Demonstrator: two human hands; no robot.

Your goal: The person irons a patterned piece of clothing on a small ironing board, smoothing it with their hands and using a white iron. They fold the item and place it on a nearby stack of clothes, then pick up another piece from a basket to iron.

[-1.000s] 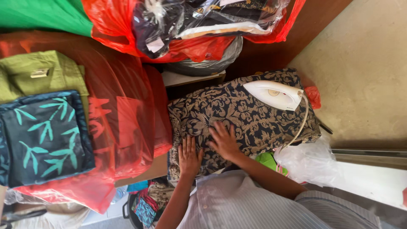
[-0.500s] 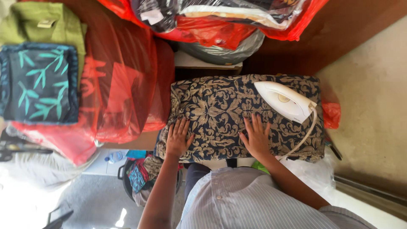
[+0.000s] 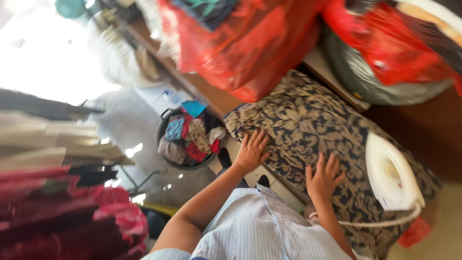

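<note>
Ironing/laundry workspace. Evidence: white iron (image 3: pixel 392 174) on patterned cloth (image 3: pixel 308 125), stuffed red plastic bags (image 3: pixel 245 48), bucket of clothes (image 3: pixel 190 137) on floor.

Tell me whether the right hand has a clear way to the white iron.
Probably yes. The right hand lies flat on the patterned cloth, and the white iron stands on the same cloth just beside it, with only bare fabric between. Its cord trails below, out of the way.

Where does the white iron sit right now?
In the head view, the white iron rests on the patterned cloth, just beyond the right hand, at the picture's right.
</note>
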